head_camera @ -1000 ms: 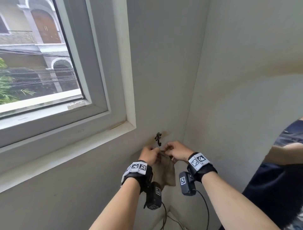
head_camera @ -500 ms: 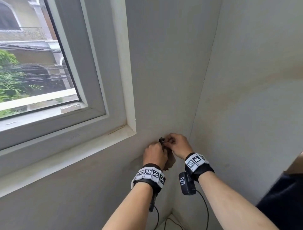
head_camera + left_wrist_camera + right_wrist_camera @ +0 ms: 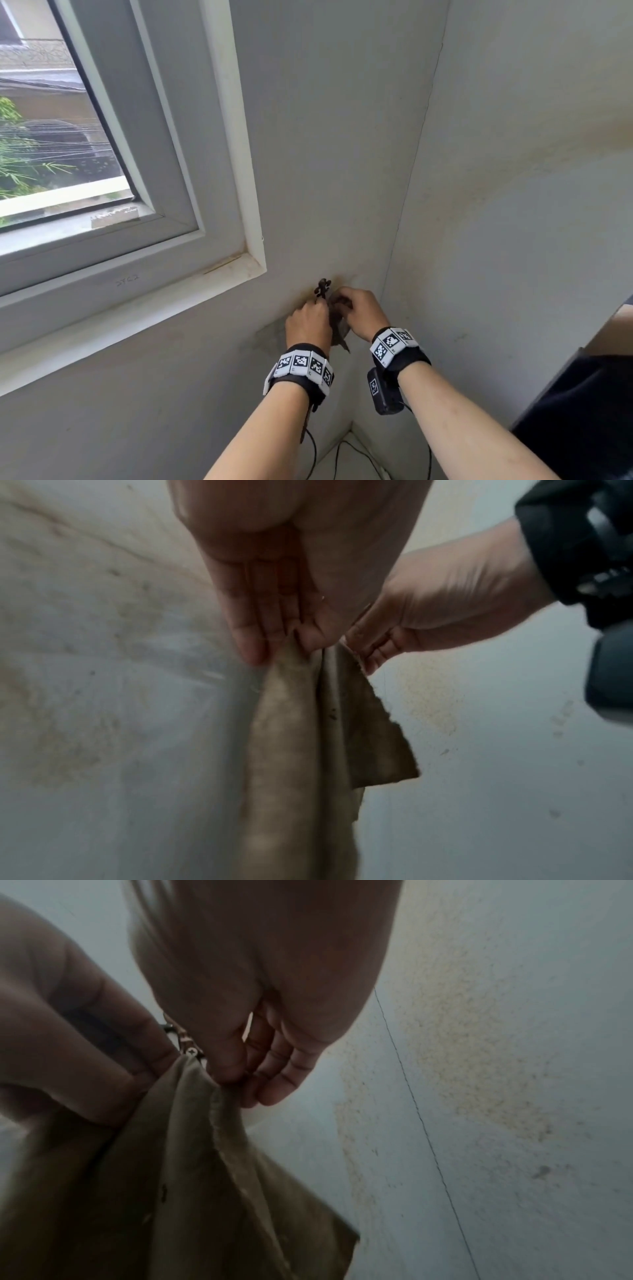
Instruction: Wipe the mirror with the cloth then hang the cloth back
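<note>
- One cloth (image 3: pixel 301 750), one hook (image 3: pixel 322 288), one window (image 3: pixel 102 164), two hands and two wrist bands are counted.
- The hook, a dark metal piece fixed to the wall (image 3: pixel 335 154), is taken as the landmark; it is found below the window's lower right corner and close to the room corner.
- The cloth, brownish and frayed at one edge, is seen gathered at its top right at the hook and hanging down from there against the wall; a loose corner is seen spreading to the right lower down. Whether it is already caught on the hook cannot be told, as the spot is covered by fingers.
- The left hand (image 3: pixel 308 323) is placed just below the hook. Its fingers are held nearly straight and close together, and the cloth's gathered top is pinched between thumb and fingers.
- The right hand (image 3: pixel 359 317) is placed just right of the hook, touching the left hand. Its fingers are curled, and the cloth's top edge is pinched between thumb and fingertips (image 3: pixel 260 1080).
- In the right wrist view, a screw head and a bit of the hook's metal are seen directly above the cloth's top, between the two hands.
- A band (image 3: pixel 301 365) with black-and-white markers is worn on each wrist.
</note>
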Available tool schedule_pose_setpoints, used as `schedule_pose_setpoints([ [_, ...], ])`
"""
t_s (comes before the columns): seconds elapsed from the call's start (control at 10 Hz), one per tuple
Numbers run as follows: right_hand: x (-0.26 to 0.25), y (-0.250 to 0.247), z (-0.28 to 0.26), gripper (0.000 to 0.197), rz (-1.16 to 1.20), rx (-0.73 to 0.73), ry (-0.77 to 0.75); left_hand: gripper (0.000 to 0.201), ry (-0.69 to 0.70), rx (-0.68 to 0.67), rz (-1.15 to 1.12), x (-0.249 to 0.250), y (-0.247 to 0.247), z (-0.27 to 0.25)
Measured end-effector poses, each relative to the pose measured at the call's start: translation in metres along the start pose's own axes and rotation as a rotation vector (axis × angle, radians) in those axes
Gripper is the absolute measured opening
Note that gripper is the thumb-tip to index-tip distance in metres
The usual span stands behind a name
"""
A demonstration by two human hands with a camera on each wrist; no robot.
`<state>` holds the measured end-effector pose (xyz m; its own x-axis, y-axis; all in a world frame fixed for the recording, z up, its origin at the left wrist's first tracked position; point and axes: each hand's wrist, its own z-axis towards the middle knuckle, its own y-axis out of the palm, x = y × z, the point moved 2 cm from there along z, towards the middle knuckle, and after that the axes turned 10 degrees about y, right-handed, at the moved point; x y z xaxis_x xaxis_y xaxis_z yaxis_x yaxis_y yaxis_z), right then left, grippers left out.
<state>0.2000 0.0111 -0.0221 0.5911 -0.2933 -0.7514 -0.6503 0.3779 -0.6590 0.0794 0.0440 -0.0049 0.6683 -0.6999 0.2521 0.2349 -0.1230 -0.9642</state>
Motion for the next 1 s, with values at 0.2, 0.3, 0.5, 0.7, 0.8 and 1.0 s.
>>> schedule_pose_setpoints([
  [0.2,0.021,0.012,-0.014,0.028,0.130,-0.022,0.140,0.029,-0.153,-0.086,-0.189,-0.032,0.030,-0.017],
  [0.3,0.027,0.014,-0.016,0.028,0.143,-0.088,0.184,0.027,-0.128,-0.058,-0.244,-0.039,0.043,-0.027],
  [0.5,0.034,0.016,-0.009,0.014,0.074,-0.018,0.239,0.025,-0.098,0.085,-0.356,-0.026,0.036,-0.019],
  [0.7,0.042,0.028,-0.015,0.014,-0.209,-0.111,0.320,0.028,-0.140,-0.027,-0.253,-0.029,0.038,-0.010],
  [0.8,0.048,0.028,-0.026,0.027,-0.231,-0.122,0.424,0.033,-0.210,-0.251,-0.197,-0.034,0.044,-0.017],
  [1.0,0.064,0.027,-0.064,0.044,-0.208,-0.066,0.572,0.033,-0.162,-0.304,-0.188,-0.027,0.050,-0.034],
])
